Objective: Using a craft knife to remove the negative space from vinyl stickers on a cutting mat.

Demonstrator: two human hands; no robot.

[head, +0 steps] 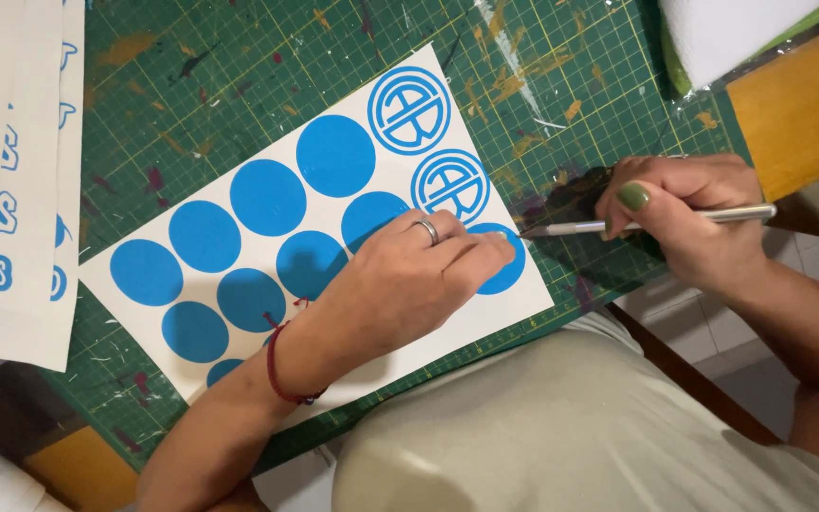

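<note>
Head view: right hand [684, 223] gripping craft knife [651, 220]

My left hand [400, 284]: palm down, fingers flat, extended. My right hand [689, 223]: fingers curled in pinching grip.

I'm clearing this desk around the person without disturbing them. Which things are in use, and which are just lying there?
In use:
- white sheet of blue round stickers, pressed flat by the left hand
- silver craft knife, in the right hand, tip at a blue circle
- green cutting mat underneath

Lying about:
- lettered sheets, far left
- white paper, top right
</note>
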